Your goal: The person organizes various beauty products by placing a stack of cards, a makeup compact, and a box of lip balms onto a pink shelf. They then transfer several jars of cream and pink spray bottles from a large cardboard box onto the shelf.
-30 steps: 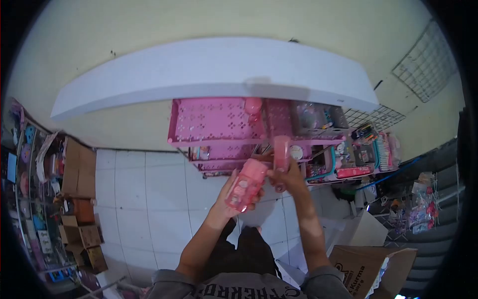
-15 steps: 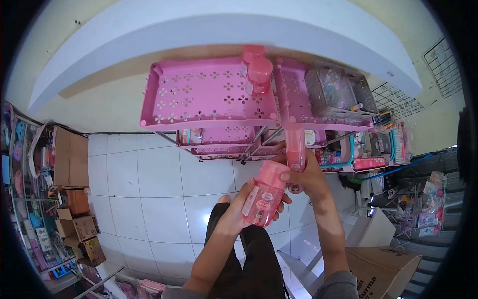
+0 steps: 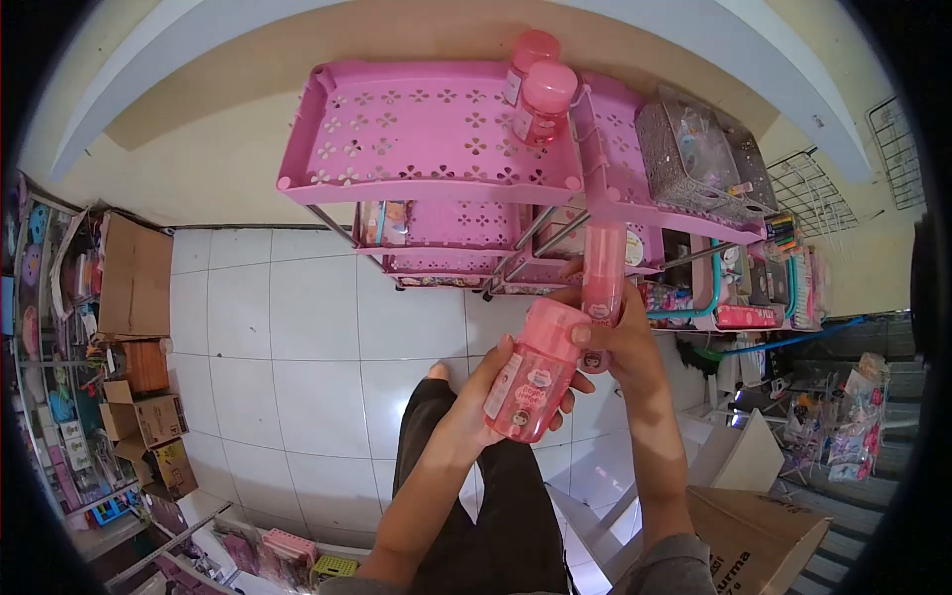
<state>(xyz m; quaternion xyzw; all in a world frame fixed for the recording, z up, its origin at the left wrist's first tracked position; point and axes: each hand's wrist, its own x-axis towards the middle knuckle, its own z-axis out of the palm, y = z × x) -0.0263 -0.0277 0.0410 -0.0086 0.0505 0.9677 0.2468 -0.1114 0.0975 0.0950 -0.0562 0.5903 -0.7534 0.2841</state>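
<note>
My left hand (image 3: pixel 476 409) is wrapped round the body of a pink bottle (image 3: pixel 531 392) with a wide pink cap and a cartoon label. The bottle is tilted, its cap up and to the right. My right hand (image 3: pixel 630 342) grips a slimmer pink bottle (image 3: pixel 603 268), held nearly upright, and its thumb touches the cap of the left bottle. Part of the slim bottle is hidden behind my fingers. Two similar pink bottles, a rear one (image 3: pixel 535 50) and a front one (image 3: pixel 545 104), stand at the right end of the pink trolley's top tray (image 3: pixel 416 129).
A second pink trolley (image 3: pixel 620 129) carries a glittery clear organizer (image 3: pixel 684 159). Teal-handled baskets (image 3: pixel 714 288) stand further right. Cardboard boxes (image 3: pixel 149 288) and stocked shelves (image 3: pixel 50 397) line the left. An open carton (image 3: pixel 754 545) sits at lower right, and white tiles (image 3: pixel 307 337) cover the floor.
The view has shifted, so the trolleys appear higher and larger. Both hands keep hold of their bottles, with only slight movement.
</note>
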